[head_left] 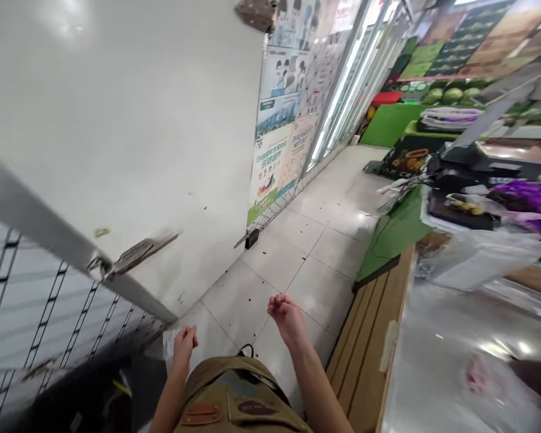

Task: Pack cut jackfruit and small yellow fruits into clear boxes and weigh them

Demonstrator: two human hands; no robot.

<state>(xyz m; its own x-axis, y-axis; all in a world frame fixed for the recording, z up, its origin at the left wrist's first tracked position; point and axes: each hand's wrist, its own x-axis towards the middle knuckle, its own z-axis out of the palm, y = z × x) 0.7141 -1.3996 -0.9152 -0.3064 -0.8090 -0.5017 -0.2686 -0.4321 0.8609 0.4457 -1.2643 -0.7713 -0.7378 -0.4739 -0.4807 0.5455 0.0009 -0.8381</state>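
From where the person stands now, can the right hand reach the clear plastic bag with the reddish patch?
Probably yes: the right hand seems empty, and the clear plastic bag lies on the near counter; only the brown slatted panel stands between.

Nr my L hand point(183, 350): thin plastic point(168, 350), see-thru, a bit shiny. Below both: my apron point(216, 380), matt brown cloth w/ leather-look patch point(202, 414). Beyond R hand point(288, 317): floor tiles point(313, 234), smooth, semi-gloss. R of it: slatted panel point(365, 337), matt, wood-look; then surface point(426, 355), glossy, metal-look.
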